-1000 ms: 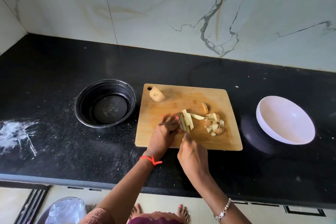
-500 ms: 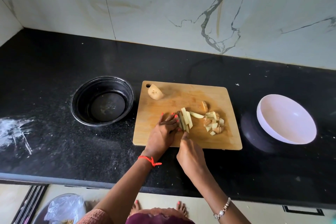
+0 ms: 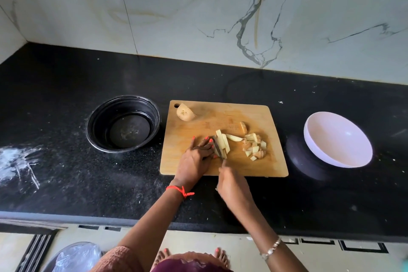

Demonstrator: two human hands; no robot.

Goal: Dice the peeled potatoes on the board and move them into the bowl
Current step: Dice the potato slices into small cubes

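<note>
On my feed the right hand (image 3: 234, 185) sits nearest, over the front edge of the board (image 3: 242, 115), fist closed round the handle of a knife (image 3: 218, 149). The handle is hidden inside the grip, and only the dark blade shows, pointing away from me. Just left of the blade, the left hand (image 3: 196, 157) has its bent fingers and thumb clamped on a bundle of potato strips (image 3: 221, 142) near the board's middle. The blade lies across that bundle.

To the right of the strips I see a pile of diced pieces (image 3: 255, 147), with one slice (image 3: 243, 127) just behind it. A potato half (image 3: 185, 112) lies at the board's far left corner.

The board rests on the black worktop (image 3: 66, 172), between a black bowl (image 3: 89, 130) on its left and a white bowl (image 3: 337, 139) on its right, which is tilted.
</note>
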